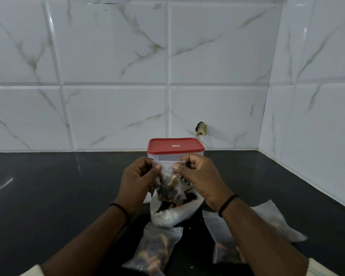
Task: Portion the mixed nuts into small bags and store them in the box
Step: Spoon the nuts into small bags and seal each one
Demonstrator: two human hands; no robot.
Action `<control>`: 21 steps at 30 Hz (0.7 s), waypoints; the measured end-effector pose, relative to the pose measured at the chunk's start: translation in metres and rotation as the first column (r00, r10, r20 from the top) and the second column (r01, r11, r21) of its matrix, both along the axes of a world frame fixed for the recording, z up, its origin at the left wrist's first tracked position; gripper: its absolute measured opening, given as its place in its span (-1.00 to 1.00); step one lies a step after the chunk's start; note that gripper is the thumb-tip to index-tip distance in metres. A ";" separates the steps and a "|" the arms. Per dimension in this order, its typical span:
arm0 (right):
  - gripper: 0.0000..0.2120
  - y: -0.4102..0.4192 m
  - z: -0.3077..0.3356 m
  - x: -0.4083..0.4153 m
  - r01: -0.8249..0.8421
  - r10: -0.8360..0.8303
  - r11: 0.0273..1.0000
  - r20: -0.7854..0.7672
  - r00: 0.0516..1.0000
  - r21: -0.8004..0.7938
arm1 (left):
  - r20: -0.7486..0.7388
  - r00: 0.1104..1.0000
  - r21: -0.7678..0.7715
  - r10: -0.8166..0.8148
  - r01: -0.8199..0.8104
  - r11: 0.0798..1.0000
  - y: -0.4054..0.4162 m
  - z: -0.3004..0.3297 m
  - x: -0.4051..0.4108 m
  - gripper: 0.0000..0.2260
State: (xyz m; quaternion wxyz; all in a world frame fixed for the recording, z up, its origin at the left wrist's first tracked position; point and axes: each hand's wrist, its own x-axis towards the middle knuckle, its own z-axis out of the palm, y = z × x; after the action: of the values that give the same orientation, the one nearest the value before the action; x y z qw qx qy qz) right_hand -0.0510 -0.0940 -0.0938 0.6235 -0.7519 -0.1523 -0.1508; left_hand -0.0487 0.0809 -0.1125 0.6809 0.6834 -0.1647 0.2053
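Observation:
I hold a small clear zip bag point(168, 183) of mixed nuts upright above the counter. My left hand point(136, 182) pinches the left end of its top strip and my right hand point(202, 180) pinches the right end. Below it an open white bag of mixed nuts point(173, 213) lies on the black counter. A filled small bag point(157, 250) lies in front of that, and another filled small bag point(223, 246) lies under my right forearm. Behind my hands stands the clear box with a red lid point(174, 147), lid on.
Flat plastic bags point(275, 222) lie to the right of my right arm. The black counter point(48, 192) meets a white marbled tile wall at the back and on the right. A chipped hole point(201, 128) marks the back wall.

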 end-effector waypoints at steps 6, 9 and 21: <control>-0.89 0.001 -0.004 0.003 0.061 -0.061 0.996 0.003 0.998 -0.071 | 0.035 0.999 0.051 -0.020 0.018 0.999 -0.004 0.002 -0.003 -0.98; -0.90 0.002 -0.004 0.003 0.066 -0.066 0.994 0.003 0.998 -0.089 | 0.041 0.999 0.063 0.010 -0.012 0.998 -0.003 0.001 -0.002 -0.98; -0.94 0.003 -0.006 0.005 0.053 -0.047 0.981 0.032 0.998 -0.189 | 0.070 0.996 0.104 0.053 -0.061 0.993 -0.002 0.003 -0.002 -0.95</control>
State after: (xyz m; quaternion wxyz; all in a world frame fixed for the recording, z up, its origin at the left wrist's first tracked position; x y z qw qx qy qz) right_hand -0.0462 -0.0910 -0.0999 0.5430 -0.8093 -0.1555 -0.1615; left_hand -0.0505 0.0793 -0.1099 0.6317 0.7157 -0.1786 0.2385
